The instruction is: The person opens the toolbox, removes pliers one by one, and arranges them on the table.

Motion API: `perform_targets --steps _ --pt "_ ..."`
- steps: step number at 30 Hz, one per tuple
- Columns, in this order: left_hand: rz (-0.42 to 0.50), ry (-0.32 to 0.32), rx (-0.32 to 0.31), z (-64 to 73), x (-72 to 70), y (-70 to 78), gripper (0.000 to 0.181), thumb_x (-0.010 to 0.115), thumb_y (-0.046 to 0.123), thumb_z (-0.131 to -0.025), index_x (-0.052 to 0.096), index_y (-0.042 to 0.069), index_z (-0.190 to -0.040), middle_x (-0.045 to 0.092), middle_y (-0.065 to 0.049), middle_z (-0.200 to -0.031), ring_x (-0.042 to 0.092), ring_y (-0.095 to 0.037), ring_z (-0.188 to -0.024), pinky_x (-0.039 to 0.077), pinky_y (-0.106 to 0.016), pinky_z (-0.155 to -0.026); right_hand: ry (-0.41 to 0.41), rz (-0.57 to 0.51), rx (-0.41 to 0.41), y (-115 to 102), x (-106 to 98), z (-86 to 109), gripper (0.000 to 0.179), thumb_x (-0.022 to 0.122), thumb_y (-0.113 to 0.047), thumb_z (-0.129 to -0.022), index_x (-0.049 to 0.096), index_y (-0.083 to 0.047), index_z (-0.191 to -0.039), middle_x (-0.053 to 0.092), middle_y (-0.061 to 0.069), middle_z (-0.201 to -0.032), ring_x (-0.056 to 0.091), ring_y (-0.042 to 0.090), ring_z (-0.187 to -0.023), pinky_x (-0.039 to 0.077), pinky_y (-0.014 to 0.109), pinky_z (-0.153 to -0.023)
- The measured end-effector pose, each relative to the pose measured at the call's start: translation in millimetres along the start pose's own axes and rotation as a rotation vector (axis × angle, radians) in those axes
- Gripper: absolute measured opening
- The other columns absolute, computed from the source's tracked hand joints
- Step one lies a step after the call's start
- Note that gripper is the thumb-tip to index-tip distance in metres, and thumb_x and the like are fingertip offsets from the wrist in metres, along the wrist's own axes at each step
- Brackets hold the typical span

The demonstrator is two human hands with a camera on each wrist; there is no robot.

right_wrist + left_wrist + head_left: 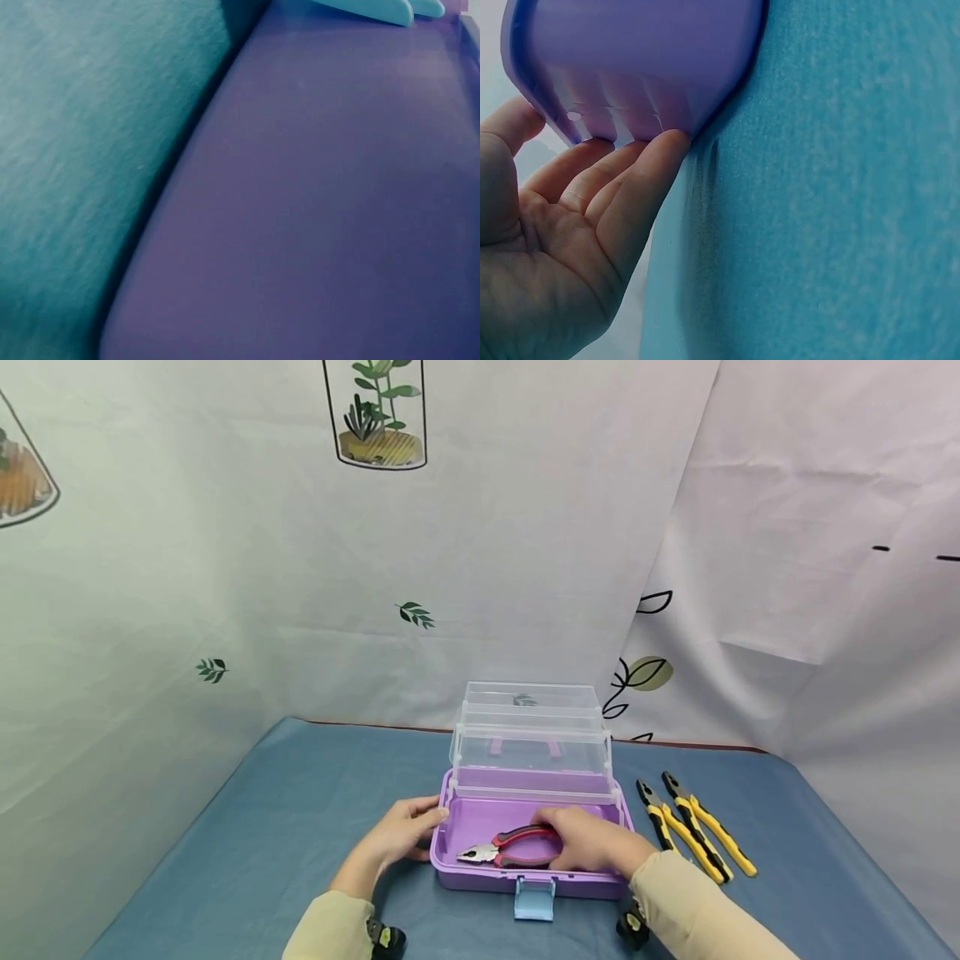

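Note:
A purple toolbox (537, 885) stands on the table with its clear lid raised. Inside it are combination pliers (517, 847) with red and black handles, their jaws pointing left. My right hand (588, 842) reaches in over the front rim and grips the handle ends; its fingertips are partly hidden. At the box's left end, my left hand (401, 833) holds the side, thumb at the rim. In the left wrist view, the fingers (641, 172) of that hand rest against the outer wall. The right wrist view shows the box's front wall (300, 187), with no hand in it.
Two pairs of yellow and black pliers, one nearer the box (678, 831) and one farther right (708, 827), lie on the blue tablecloth (322, 793). The blue latch (534, 900) hangs down at the front. Behind the raised clear lid (532, 739) is a pale patterned curtain (525, 527).

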State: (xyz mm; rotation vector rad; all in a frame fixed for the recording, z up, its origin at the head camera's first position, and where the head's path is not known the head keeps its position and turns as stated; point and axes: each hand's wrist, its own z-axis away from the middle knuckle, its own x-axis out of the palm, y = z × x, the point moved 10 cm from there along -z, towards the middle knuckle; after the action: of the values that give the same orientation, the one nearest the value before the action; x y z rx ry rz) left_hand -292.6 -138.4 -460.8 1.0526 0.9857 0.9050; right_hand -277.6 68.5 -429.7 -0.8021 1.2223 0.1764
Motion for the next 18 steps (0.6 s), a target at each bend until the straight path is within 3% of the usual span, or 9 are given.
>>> perform_targets --steps 6,12,18 --pt "-0.002 -0.006 0.003 -0.8 -0.2 -0.9 0.066 0.059 0.035 -0.092 0.039 -0.003 -0.142 0.061 -0.025 -0.122 0.067 -0.023 -0.096 0.059 -0.036 -0.065 0.005 0.028 -0.009 2.9 1.2 1.7 0.068 0.075 -0.018 -0.073 0.049 -0.012 -0.136 0.056 0.008 -0.127 0.053 0.021 -0.111 0.047 0.038 -0.092" --pt "-0.002 0.001 0.001 -1.0 -0.7 -1.2 0.065 0.059 0.034 -0.093 0.038 -0.003 -0.142 0.060 -0.025 -0.122 0.067 -0.024 -0.096 0.059 -0.037 -0.065 0.020 0.036 0.044 7.3 0.8 1.7 0.070 0.076 -0.019 -0.071 0.048 -0.015 -0.135 0.054 0.013 -0.127 0.053 0.024 -0.110 0.047 0.045 -0.090" --pt "-0.013 0.006 -0.006 -1.5 -0.9 -1.1 0.066 0.059 0.035 -0.092 0.039 -0.003 -0.142 0.061 -0.025 -0.122 0.067 -0.023 -0.095 0.058 -0.036 -0.064 0.048 0.112 0.063 8.1 2.3 -0.4 0.069 0.080 -0.028 -0.071 0.052 -0.016 -0.133 0.055 0.013 -0.122 0.055 0.024 -0.106 0.049 0.046 -0.088"
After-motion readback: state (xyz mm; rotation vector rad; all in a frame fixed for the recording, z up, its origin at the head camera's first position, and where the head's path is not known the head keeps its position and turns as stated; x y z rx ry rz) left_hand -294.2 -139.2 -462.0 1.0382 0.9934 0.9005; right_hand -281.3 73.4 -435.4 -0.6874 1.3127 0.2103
